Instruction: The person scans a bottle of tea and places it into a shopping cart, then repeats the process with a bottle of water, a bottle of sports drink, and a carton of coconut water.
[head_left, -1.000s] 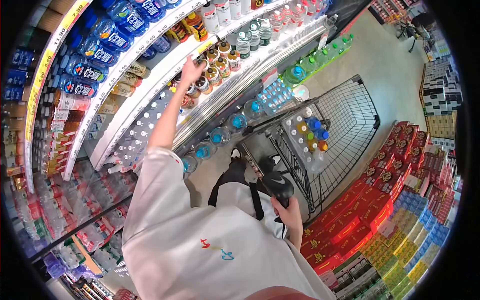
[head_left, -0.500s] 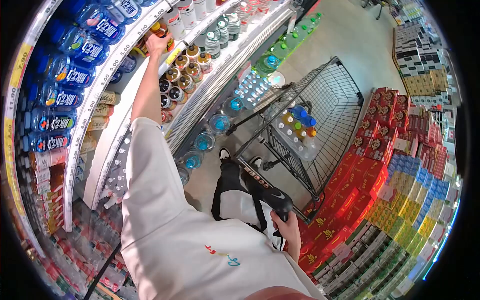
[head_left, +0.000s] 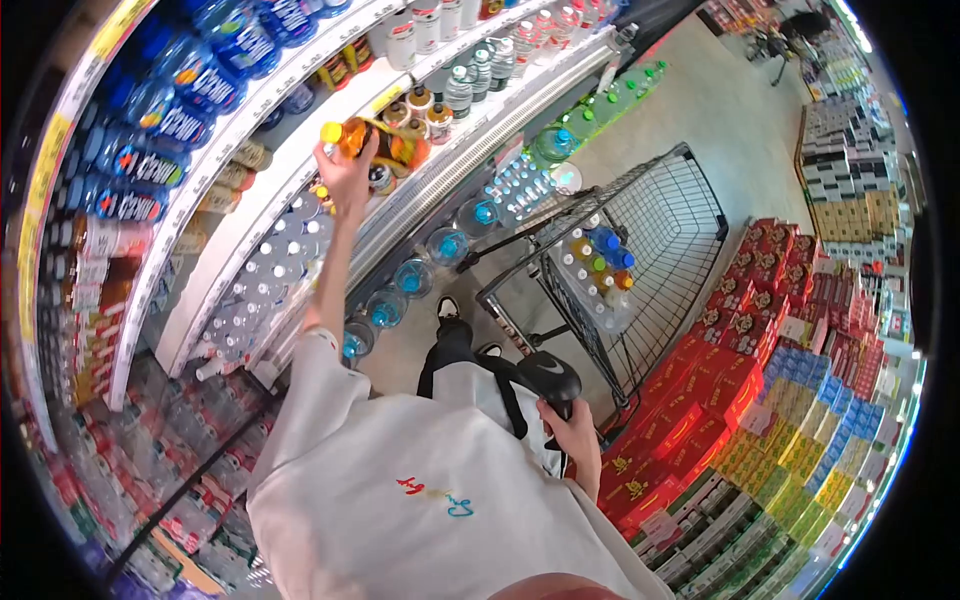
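Observation:
My left hand (head_left: 346, 178) is closed around a bottle of amber drink (head_left: 392, 145) with a yellow cap and a dark, colourful label. It holds the bottle sideways in front of the shelf edge, cap to the left. Brown-capped drink bottles (head_left: 418, 104) stand on the lower shelf just beyond it. Lower right, my right hand (head_left: 574, 432) is wrapped around a black grip under a rounded black end (head_left: 550, 374) with a white swoosh, at the handle side of the shopping cart (head_left: 690, 240). Several bottles with coloured caps (head_left: 600, 262) are in the cart.
Blue-labelled bottles (head_left: 210, 80) line the upper shelf at left. Large water jugs (head_left: 412, 278) and green bottles (head_left: 610, 105) stand on the floor along the cooler. Stacked red boxes (head_left: 690, 395) rise close to the cart's right side. A floor aisle (head_left: 700, 110) runs ahead.
My left hand has drawn back from the upper shelf toward me, bringing the yellow-capped bottle out. My right hand keeps its grip. The view has shifted slightly.

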